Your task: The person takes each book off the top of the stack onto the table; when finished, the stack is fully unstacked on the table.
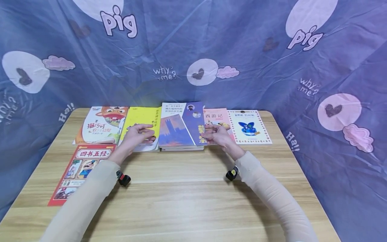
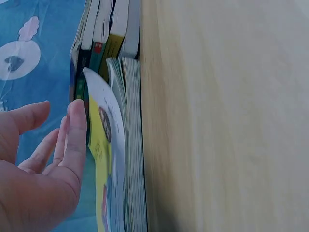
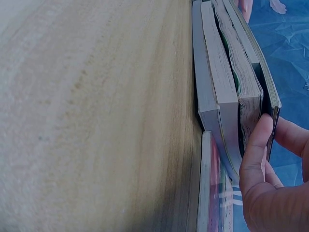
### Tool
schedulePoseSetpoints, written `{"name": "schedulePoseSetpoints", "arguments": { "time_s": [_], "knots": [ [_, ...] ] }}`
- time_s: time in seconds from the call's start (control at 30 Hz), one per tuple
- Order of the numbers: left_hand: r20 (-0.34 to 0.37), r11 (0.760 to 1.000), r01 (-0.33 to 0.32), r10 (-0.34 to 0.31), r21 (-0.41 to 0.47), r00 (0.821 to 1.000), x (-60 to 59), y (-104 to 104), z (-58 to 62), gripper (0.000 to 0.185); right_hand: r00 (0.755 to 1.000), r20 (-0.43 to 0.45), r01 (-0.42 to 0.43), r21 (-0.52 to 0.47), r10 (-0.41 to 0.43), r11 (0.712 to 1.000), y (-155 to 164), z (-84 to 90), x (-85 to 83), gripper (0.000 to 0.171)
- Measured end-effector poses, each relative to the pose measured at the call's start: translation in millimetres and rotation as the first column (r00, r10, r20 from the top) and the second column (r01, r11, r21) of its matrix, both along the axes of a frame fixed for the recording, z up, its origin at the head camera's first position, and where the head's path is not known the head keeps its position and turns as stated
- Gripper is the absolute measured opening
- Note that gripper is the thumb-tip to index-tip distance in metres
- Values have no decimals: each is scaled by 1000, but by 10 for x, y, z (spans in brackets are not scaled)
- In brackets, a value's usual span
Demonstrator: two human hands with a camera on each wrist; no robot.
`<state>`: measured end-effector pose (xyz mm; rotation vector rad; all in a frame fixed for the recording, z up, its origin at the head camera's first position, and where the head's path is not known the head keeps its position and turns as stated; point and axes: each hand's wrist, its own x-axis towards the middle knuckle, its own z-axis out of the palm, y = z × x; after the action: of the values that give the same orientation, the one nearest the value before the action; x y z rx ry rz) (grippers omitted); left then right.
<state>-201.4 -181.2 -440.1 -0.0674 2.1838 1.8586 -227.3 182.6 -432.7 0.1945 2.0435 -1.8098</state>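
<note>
A stack of thick books (image 1: 181,148) lies near the back of the table. On its top is a book cover (image 1: 173,129) with a painting of towers, beside a purple part with yellow lettering. My right hand (image 1: 219,136) pinches the top book (image 3: 274,92) at the stack's right side; in the right wrist view fingers lie on both sides of its edge. Over a yellow book (image 1: 143,116), my left hand (image 1: 137,136) reaches toward the stack's left side with fingers extended. Its fingertips are close to the stack; contact cannot be told. The yellow book's cover (image 2: 99,145) curls up.
A cat picture book (image 1: 102,126) lies left of the yellow one. Below it is a red book (image 1: 65,185), partly under my left forearm. Right of the stack lie a pink book (image 1: 216,116) and a cream book (image 1: 254,129). Patterned blue cloth (image 1: 257,84) hangs behind the table (image 1: 181,201).
</note>
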Motion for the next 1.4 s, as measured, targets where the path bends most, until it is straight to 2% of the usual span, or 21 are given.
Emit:
{"name": "schedulePoseSetpoints", "arguments": {
  "time_s": [0.23, 0.7, 1.17, 1.4],
  "knots": [
    [16, 1000, -5, 4, 6, 1000, -139, 190, -44, 53, 1000, -4, 5, -7, -5, 1000, -4, -17, 2, 56],
    [56, 994, -16, 22, -111, 998, -267, 313, -76, 56, 1000, 1, -1, -23, 1, 1000, 2, -36, -3, 57],
    [73, 990, -17, 27, -143, 997, -280, 340, -40, 53, 1000, 14, 12, -38, -12, 999, -2, -43, -36, 57],
    [88, 997, -31, 37, -75, 995, -215, 276, -24, 53, 999, 28, 23, -45, -22, 999, -20, -16, -40, 53]
  ]
}}
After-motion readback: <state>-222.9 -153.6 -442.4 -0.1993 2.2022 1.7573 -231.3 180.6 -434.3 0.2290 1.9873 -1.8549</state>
